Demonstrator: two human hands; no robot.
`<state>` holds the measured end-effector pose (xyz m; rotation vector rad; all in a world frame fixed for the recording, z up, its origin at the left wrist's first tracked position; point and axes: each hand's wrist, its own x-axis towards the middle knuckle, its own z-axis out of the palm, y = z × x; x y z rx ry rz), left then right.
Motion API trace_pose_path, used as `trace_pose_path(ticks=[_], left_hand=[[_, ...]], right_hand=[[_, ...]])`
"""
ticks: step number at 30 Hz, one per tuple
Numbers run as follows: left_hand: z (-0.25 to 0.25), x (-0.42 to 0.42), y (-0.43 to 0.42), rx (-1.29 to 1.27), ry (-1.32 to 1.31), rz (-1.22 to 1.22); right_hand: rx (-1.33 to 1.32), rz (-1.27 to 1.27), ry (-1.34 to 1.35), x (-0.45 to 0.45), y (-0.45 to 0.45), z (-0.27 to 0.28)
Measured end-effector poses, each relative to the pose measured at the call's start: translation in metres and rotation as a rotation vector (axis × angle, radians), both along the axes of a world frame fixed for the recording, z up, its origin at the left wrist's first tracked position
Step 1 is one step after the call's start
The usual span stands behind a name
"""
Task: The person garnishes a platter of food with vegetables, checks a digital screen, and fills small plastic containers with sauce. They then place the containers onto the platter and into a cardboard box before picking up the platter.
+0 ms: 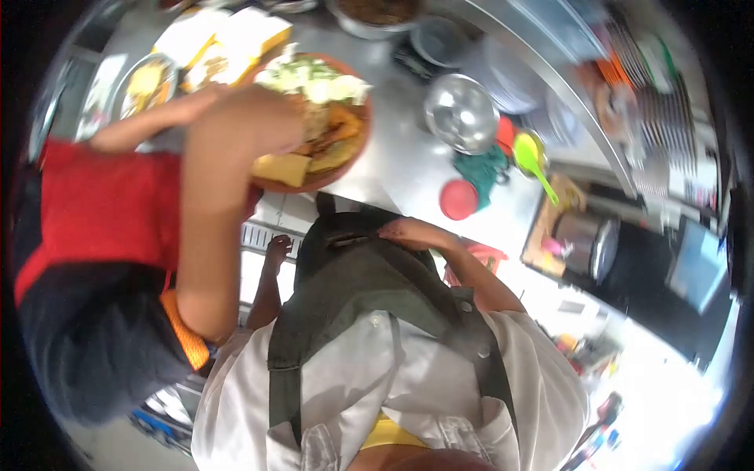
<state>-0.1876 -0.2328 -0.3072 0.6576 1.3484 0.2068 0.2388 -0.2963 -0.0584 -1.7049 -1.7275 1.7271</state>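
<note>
Beside the steel counter — any lettering blurred — right hand touches dark apron.

Steel counter holds a round brown platter loaded with food, shiny metal bowl, green cloth, round red item, clear tub.

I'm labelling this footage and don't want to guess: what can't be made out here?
All in the head view:
Co-worker's nearer hand: motion blur hides how its fingers are placed.
Round dish: that hand covers part of it and what lies beneath.
Metal pot: cut off by the top edge.
Wearer's left hand: too small and dim to tell whether it holds anything.
</note>
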Motion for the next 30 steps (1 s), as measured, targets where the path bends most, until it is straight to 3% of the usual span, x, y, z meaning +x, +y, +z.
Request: trace_pose_path(ticks=[1,4,5,7,8,10,13,14,17,20,22,23,24,25,26,28,29,30], left_hand=[[0.011,0.016,0.011,-0.046,0.104,-0.198],[0.059,0.077,0.025,-0.196,-0.051,-0.363],[0.102,0.1,0.027,-0.109,-0.285,-0.417],[0.1,0.138,0.032,-0.201,-0.246,-0.498],[0.104,0.148,0.037,-0.111,-0.263,-0.643],[0.219,0.214,0.046,0.074,-0.29,-0.926],[0.268,0.284,0.034,0.002,-0.466,-0.878],[0.27,0.308,0.028,-0.012,-0.42,-0.794],[0.247,0.382,0.002,0.132,-0.24,-0.492],[0.259,0.424,-0.007,-0.046,-0.4,-0.091],[0.175,0.408,-0.003,0.414,-0.317,-0.224],[0.167,0.399,0.002,0.488,-0.288,-0.313],[0.109,0.381,0.016,0.647,-0.175,-0.383],[0.168,0.393,0.008,0.422,-0.309,-0.227],[0.156,0.386,0.024,0.562,-0.129,-0.388],[0.145,0.381,0.022,0.894,-0.155,-0.263],[0.192,0.389,0.015,0.994,-0.03,-0.403],[0.191,0.392,0.016,1.173,0.042,-0.51]], right_hand=[[-0.024,-0.001,0.005,0.012,-0.022,0.004],[-0.036,-0.375,-0.355,0.059,-0.062,0.013],[0.367,-0.33,-0.545,0.077,-0.087,-0.013],[0.442,-0.323,-0.804,0.099,-0.092,0.002],[0.494,-0.322,-0.785,0.107,-0.096,-0.003],[0.604,-0.311,-0.747,0.125,-0.106,-0.018],[0.67,-0.331,-0.65,0.135,-0.108,-0.025],[0.711,-0.399,-0.636,0.133,-0.109,-0.021],[0.882,-0.595,-0.228,0.134,-0.1,-0.028],[0.793,-0.473,-0.139,0.133,-0.097,-0.024],[0.826,-0.404,-0.152,0.133,-0.099,-0.025],[0.885,-0.406,-0.202,0.138,-0.1,-0.025],[0.832,-0.398,-0.163,0.144,-0.102,-0.017],[0.782,-0.414,-0.144,0.161,-0.102,-0.007],[0.854,-0.49,-0.213,0.186,-0.099,0.029],[0.888,-0.747,-0.334,0.211,-0.118,0.107],[0.865,-0.918,-0.38,0.234,-0.128,0.139],[0.845,-1.072,-0.404,0.26,-0.137,0.165]])
